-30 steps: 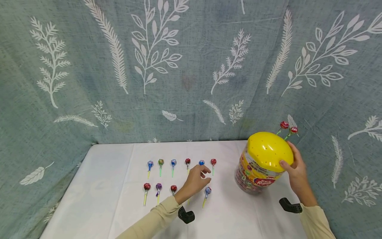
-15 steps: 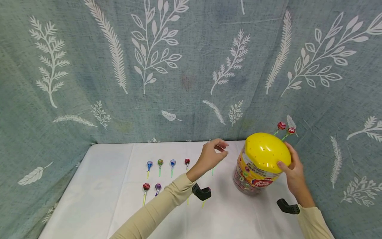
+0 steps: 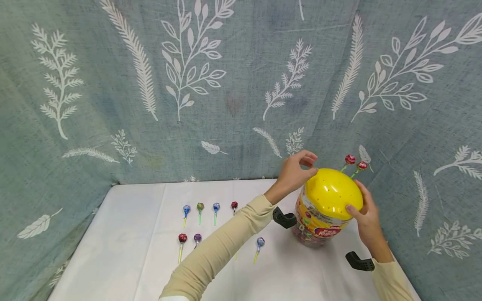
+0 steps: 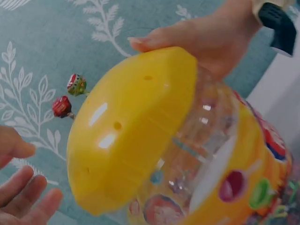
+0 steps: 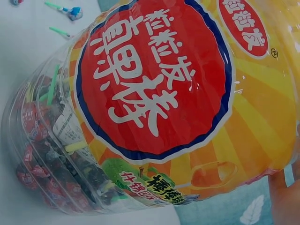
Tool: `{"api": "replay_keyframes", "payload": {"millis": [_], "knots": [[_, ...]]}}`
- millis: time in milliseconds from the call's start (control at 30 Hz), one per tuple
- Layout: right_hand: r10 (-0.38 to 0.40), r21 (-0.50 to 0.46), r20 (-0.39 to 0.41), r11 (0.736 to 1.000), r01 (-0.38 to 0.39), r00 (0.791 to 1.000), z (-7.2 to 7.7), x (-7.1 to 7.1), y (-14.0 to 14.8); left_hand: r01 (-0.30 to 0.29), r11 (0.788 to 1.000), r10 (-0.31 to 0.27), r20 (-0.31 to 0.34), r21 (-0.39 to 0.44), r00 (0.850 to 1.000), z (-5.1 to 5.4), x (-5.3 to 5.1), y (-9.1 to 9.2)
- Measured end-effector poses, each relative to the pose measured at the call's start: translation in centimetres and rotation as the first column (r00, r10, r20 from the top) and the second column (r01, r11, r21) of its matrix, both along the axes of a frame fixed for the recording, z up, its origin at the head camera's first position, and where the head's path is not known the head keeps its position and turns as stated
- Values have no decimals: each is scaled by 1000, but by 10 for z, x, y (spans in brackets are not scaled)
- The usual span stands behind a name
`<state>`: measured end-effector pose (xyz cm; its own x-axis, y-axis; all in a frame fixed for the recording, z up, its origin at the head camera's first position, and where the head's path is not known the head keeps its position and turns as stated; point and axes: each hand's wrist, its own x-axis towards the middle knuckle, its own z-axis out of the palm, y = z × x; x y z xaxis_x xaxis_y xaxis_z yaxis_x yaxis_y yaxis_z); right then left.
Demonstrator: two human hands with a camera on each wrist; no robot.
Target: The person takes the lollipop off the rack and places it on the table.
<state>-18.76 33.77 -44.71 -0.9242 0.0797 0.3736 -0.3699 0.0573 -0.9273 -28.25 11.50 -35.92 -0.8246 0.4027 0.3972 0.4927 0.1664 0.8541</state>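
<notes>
A clear lollipop jar [image 3: 320, 223] with a printed label and a domed yellow lid [image 3: 333, 192] stands at the right of the table. My right hand [image 3: 367, 217] grips it near the lid, thumb on the lid's front side. Two lollipops [image 3: 350, 159] stick up from the lid's far side; one wrapper looks partly green in the left wrist view. Beside the lid's left edge is my left hand [image 3: 297, 169], fingers bent, a gap between thumb and fingertips [image 4: 47, 201], nothing seen between them. More wrapped candies [image 5: 51, 187] show through the jar wall.
Several lollipops lie in two rows on the white table [image 3: 128, 234], among them a blue one [image 3: 186, 210], a purple one [image 3: 197, 238] and a pale blue one [image 3: 260, 242]. My left sleeve [image 3: 222, 246] hides some. A patterned curtain [image 3: 233, 92] rises behind.
My left hand has moved right and up, from over the lollipop rows to the lid's left edge. The right hand keeps its grip on the jar.
</notes>
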Motion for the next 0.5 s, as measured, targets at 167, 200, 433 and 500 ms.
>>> {"api": "replay_keyframes", "payload": {"millis": [167,200,433,500], "knots": [[-43,14,50,999,42,998,-2,-1,-1,39,999,-39,0,6,999,9,-12,25],[-47,16,60,999,46,997,-2,-1,-1,49,999,-49,3,7,999,10,-14,29],[-52,7,82,999,52,995,-1,-1,-4,146,989,-146,-2,8,989,14,-26,55],[-32,-4,66,999,33,997,0,0,-5,178,984,-178,1,-10,984,13,-28,60]]}}
